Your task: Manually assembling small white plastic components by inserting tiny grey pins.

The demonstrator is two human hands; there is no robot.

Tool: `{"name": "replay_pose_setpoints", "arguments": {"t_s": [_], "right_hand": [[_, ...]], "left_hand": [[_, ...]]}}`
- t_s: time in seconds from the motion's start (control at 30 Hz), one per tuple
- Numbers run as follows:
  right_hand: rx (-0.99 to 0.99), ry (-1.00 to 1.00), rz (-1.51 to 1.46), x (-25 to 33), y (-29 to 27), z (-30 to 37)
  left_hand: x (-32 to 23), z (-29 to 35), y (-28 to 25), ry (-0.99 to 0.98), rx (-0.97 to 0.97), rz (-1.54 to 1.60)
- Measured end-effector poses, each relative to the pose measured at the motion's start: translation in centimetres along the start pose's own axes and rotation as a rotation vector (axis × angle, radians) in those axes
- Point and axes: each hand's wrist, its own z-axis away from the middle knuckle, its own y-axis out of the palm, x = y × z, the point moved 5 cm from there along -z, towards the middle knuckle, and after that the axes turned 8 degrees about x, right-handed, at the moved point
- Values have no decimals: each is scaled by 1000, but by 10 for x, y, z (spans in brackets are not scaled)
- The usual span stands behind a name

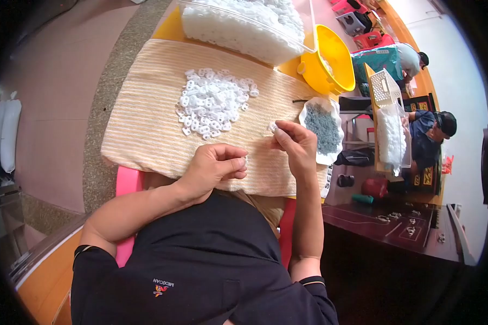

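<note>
On a striped cream cloth (146, 103) lies a heap of small white plastic pieces with holes (214, 103). My right hand (298, 145) pinches a small white plastic piece (272, 127) between thumb and forefinger, beside a white scalloped tray (333, 158) of tiny grey bits (322, 129). Nearer to me and to the left, my left hand (214, 168) is closed, its thumb pressed to the fingertips. Something tiny and pale may show at those fingertips, but I cannot make out what it is. The hands are apart, both just above the cloth.
Beyond the cloth stands a clear bin (309, 27) full of white pieces, with a yellow basin (339, 78) to its right. A dark table (374, 227) with small metal parts is at the right. Two people (431, 135) (409, 59) sit farther off, near another white-filled bin (391, 135).
</note>
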Motion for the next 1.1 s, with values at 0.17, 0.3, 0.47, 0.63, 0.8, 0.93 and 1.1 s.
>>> {"name": "replay_pose_setpoints", "arguments": {"t_s": [0.17, 0.3, 0.47, 0.63, 0.8, 0.93, 1.1], "right_hand": [[-13, -28, 52, 0, -7, 12], [-11, -5, 170, -6, -12, 22], [-153, -459, 1058, 15, 0, 38], [-82, -443, 1166, 16, 9, 46], [-114, -452, 963, 20, 3, 47], [-128, -351, 839, 15, -5, 42], [-86, -240, 915, 10, 0, 39]], "left_hand": [[1, 0, 0, -8, -12, 0], [2, -1, -1, -13, -8, 8], [1, 0, 0, -10, -16, 10], [0, 0, 0, -15, -10, 3], [1, 0, -1, -13, -10, -2], [0, 0, 0, -18, -9, 2], [1, 0, -1, -17, -10, 1]]}}
